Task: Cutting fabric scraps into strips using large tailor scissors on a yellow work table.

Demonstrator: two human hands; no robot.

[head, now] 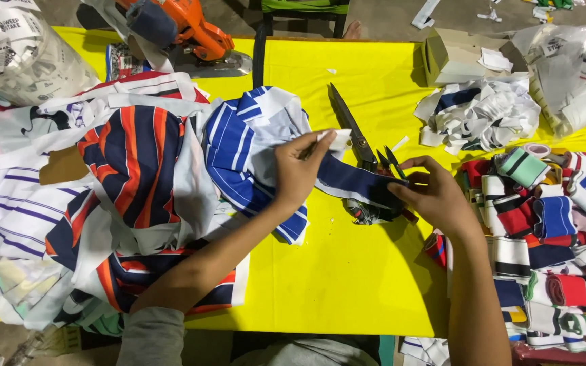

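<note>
A garment workshop, seen from above a yellow tabletop point(347, 271) heaped with cut striped jersey fabric point(130, 176). Large tailor's shears point(350, 125) lie open on the cloth-cutting surface, and an orange electric fabric cutter point(191, 30) sits at the far edge. Rolled knit collars and cuffs in many colours point(551, 230) are stacked at one side, with a pile of white garment labels point(483, 115), an open cardboard box point(459, 57) and clear plastic bags of more labels point(15, 54) nearby. Fabric scraps litter the concrete floor point(388, 17).
</note>
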